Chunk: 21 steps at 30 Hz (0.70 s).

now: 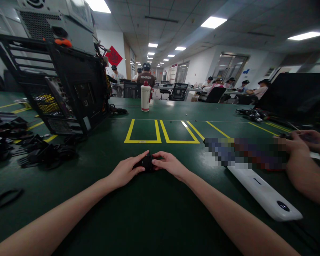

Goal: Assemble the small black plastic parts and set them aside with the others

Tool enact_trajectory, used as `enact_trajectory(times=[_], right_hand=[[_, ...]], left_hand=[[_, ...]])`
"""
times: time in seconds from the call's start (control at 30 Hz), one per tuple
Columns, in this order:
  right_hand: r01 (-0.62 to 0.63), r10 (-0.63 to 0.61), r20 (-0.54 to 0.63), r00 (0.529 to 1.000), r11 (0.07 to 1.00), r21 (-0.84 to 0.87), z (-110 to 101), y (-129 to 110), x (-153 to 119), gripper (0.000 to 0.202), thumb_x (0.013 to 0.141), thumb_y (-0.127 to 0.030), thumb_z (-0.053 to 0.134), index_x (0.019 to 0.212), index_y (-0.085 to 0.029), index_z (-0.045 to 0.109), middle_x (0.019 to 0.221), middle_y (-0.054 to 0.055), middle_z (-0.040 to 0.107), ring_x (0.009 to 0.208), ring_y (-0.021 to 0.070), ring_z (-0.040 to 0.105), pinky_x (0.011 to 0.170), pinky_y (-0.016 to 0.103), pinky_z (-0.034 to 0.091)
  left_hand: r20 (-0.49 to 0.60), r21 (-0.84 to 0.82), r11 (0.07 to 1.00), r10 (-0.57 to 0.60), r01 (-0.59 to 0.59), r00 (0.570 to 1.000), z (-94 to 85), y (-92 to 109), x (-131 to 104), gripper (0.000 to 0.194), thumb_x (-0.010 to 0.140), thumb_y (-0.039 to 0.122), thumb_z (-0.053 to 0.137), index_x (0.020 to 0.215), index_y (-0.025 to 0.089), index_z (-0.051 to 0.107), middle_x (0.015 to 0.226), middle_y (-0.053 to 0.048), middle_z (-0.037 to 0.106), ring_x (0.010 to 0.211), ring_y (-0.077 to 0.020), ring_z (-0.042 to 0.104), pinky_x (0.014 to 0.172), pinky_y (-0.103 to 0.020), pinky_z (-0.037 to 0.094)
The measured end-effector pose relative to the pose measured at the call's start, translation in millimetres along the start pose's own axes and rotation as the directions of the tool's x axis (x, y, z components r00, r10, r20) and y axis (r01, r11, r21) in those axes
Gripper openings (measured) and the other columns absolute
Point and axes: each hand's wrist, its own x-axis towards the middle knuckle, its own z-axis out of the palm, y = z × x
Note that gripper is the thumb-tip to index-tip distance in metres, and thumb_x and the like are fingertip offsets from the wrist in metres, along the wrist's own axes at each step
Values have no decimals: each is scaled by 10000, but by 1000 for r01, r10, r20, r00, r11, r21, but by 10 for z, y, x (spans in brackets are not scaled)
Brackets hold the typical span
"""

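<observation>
A small black part (147,163) is held between my two hands, low over the green table (149,213) at the middle of the view. My left hand (126,169) grips its left side, with the index finger along the top and the thumb below. On its right side, my right hand (171,165) pinches it between thumb and bent fingers. The part's exact shape is too dark and small to make out. Yellow tape outlines (142,142) lie on the table beyond my hands.
An open black computer case (69,81) stands at the left, with black parts (50,151) before it and a black ring (8,197) nearer. A white cup (145,97) stands farther back. At right are a white device (264,192), another person's hands (298,145) and a dark screen (298,96).
</observation>
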Motion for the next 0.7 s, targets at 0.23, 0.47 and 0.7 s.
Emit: enact_trajectory(times=[0.23, 0.47, 0.7], right_hand=[[18, -19, 21, 1000, 1000, 21, 6, -45, -6, 321, 733, -336, 526, 1004, -168, 483, 893, 32, 536, 725, 102, 555, 680, 267, 484], [5, -7, 77, 997, 1000, 26, -52, -32, -31, 455, 666, -200, 610, 1088, -183, 442, 1052, 58, 491, 798, 118, 558, 770, 312, 468], [-3, 3, 8, 1000, 999, -52, -1, 18, 9, 325, 738, -347, 518, 1001, -156, 508, 945, 60, 533, 783, 132, 550, 711, 293, 485]], left_hand=[[-72, 134, 990, -35, 44, 997, 85, 119, -24, 816, 675, 575, 445, 1309, 220, 77, 934, -84, 547, 801, -214, 525, 649, -304, 400], [-117, 112, 992, -51, 64, 992, 184, 84, 17, 810, 708, 584, 386, 1310, 198, 3, 1232, -92, 426, 1022, -237, 464, 826, -362, 373], [-108, 125, 988, -83, 96, 991, 165, 108, -7, 770, 711, 592, 368, 1308, 191, 92, 1147, -119, 480, 931, -229, 509, 764, -351, 412]])
